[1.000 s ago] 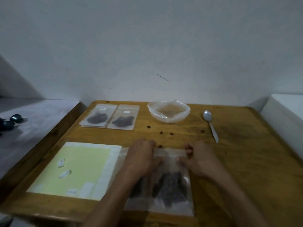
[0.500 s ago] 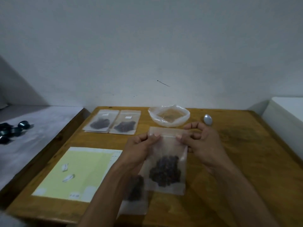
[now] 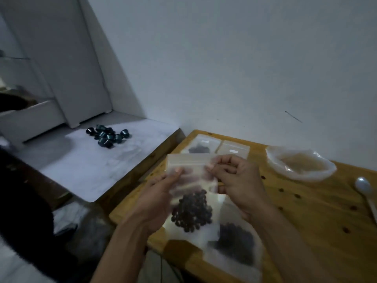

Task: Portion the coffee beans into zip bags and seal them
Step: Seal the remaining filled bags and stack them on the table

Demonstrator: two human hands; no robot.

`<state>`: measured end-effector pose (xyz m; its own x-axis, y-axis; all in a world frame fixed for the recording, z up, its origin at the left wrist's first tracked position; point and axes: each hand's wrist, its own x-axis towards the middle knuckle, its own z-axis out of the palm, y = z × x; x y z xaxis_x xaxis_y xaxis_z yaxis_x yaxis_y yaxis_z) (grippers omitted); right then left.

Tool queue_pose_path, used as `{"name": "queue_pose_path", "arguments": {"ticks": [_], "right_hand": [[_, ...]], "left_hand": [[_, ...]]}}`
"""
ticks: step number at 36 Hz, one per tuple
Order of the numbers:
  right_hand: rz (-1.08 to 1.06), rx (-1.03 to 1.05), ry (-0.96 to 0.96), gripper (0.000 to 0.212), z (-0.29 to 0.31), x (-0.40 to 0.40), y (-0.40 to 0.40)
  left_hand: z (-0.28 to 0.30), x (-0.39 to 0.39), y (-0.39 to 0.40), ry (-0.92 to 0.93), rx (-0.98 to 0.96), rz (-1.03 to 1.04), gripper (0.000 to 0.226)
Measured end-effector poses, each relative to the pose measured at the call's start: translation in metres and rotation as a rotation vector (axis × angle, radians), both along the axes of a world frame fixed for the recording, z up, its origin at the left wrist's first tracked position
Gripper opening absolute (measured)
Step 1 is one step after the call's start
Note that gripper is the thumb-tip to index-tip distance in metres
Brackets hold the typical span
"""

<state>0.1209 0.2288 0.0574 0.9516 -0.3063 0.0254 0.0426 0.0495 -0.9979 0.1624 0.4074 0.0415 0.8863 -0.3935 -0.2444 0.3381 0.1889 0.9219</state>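
You pinch the zip bag (image 3: 191, 180) near its top strip with both hands: your left hand (image 3: 157, 199) has its thumb pressed on the front face, the other fingers behind the plastic and only dimly seen through it; your right hand (image 3: 236, 180) curls its fingers round the bag's right upper edge, thumb and forefinger nipping the seal strip. The bag hangs upright above the near left part of the wooden table (image 3: 306, 231), clear of the surface. Coffee beans (image 3: 192, 211), dark, sit bunched in its lower half; whether the zip is closed along its full width cannot be told, the strip being blurred. Second filled bag (image 3: 236, 242) lies flat on the table below and right of the held one, partly covered by it and by your right forearm. Two more filled bags (image 3: 220, 147) lie side by side at the far edge, their lower portions hidden behind the held bag and your fingers. Open plastic bag (image 3: 302, 164), far right, contents pale and indistinct. Spoon (image 3: 365, 190), at the frame's right edge, handle cut off. Loose beans (image 3: 296, 196) scattered on the tabletop. Dark capsules (image 3: 107, 135), clustered on the pale surface to the left; exact count unclear.
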Motion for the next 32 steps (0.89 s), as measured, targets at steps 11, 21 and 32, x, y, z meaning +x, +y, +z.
{"name": "queue_pose_path", "arguments": {"ticks": [11, 21, 32], "right_hand": [[0.212, -0.796, 0.293, 0.026, -0.05, 0.055, 0.053], [0.26, -0.983, 0.448, 0.043, -0.059, 0.064, 0.081], [0.168, -0.767, 0.246, 0.027, -0.047, 0.057, 0.069]], "left_hand": [[-0.014, 0.035, 0.104, 0.035, 0.056, 0.538, 0.027], [-0.029, 0.052, 0.11, 0.052, 0.061, 0.588, 0.026], [-0.02, 0.044, 0.097, 0.061, 0.141, 0.568, 0.028]]}}
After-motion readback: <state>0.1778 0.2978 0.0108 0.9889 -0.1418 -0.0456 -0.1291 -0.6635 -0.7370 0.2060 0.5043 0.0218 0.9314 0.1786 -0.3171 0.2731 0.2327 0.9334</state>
